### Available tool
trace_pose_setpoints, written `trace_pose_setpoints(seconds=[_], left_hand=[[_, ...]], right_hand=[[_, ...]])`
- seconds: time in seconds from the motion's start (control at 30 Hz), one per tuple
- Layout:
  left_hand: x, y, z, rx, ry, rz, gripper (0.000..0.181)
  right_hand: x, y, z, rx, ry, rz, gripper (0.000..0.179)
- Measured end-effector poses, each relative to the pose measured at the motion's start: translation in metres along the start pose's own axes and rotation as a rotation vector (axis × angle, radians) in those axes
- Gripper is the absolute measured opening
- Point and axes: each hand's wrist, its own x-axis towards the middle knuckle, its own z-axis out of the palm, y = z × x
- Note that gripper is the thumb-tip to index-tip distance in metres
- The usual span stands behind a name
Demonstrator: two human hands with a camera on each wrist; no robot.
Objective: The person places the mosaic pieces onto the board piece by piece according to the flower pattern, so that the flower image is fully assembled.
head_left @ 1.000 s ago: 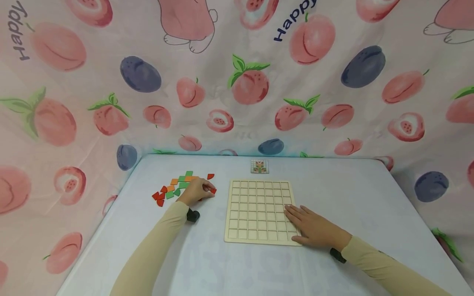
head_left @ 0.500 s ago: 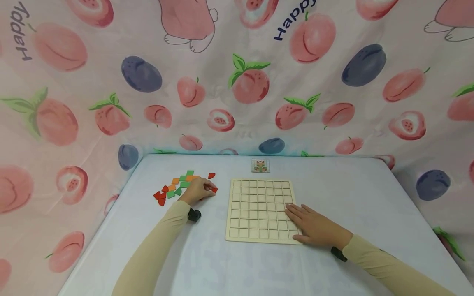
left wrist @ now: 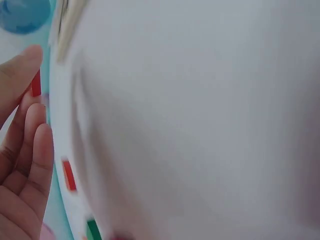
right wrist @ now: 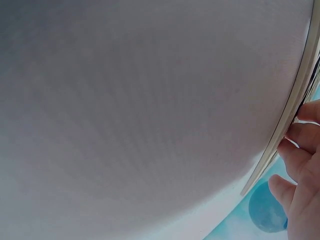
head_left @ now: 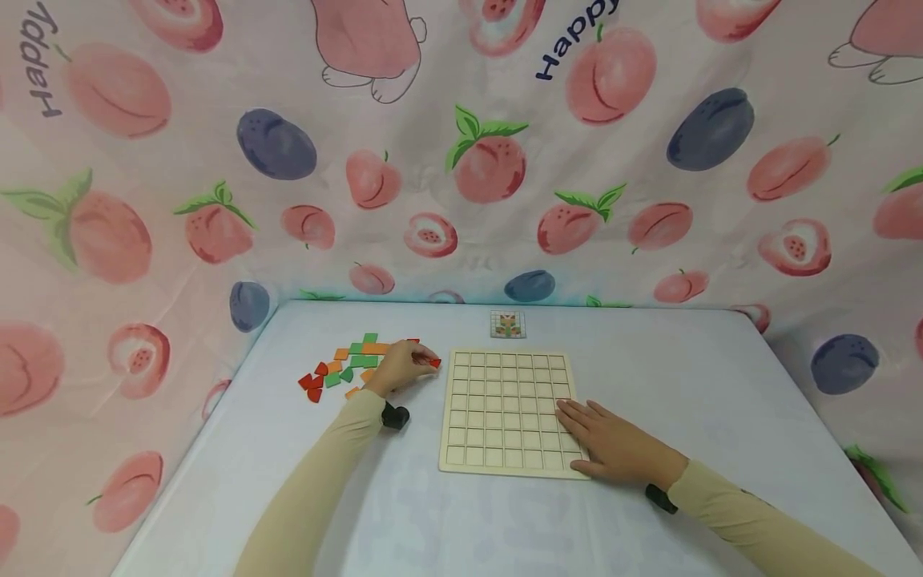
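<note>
My left hand (head_left: pixel 402 367) pinches a small red tile (head_left: pixel 436 363) between thumb and fingers, just left of the wooden grid board (head_left: pixel 502 419). In the left wrist view the red tile (left wrist: pixel 36 84) shows edge-on between the thumb and a finger. Rows of square recesses cover the pale board, and none holds a tile. On the board's right edge rests my right hand (head_left: pixel 622 445), palm down with fingers extended. The right wrist view has its fingertips along the board's rim (right wrist: pixel 280 130).
Left of the board lie several loose tiles: red ones (head_left: pixel 315 383), orange ones (head_left: pixel 340 353) and green ones (head_left: pixel 364 361). My left hand partly covers this group. A small card with a flower pattern (head_left: pixel 508 324) lies behind the board. Fruit-printed cloth (head_left: pixel 433 160) hangs behind the table.
My left hand has moved right and slightly away from me with the red tile, toward the board, uncovering orange tiles near its wrist. The right hand and the board stay in place.
</note>
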Motion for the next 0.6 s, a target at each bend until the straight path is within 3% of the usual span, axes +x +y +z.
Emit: trace_pose_setpoints(seconds=[0.33,0.6], left_hand=[[0.012,0.041,0.024,-0.129,-0.031,0.032,0.018],[0.025,0.060,0.047,-0.105,-0.094,0.073,0.019]], right_hand=[[0.000,-0.001,-0.003,0.026,-0.029,0.003,0.074],[-0.001,0.000,-0.002,-0.009,-0.015,-0.005,0.074]])
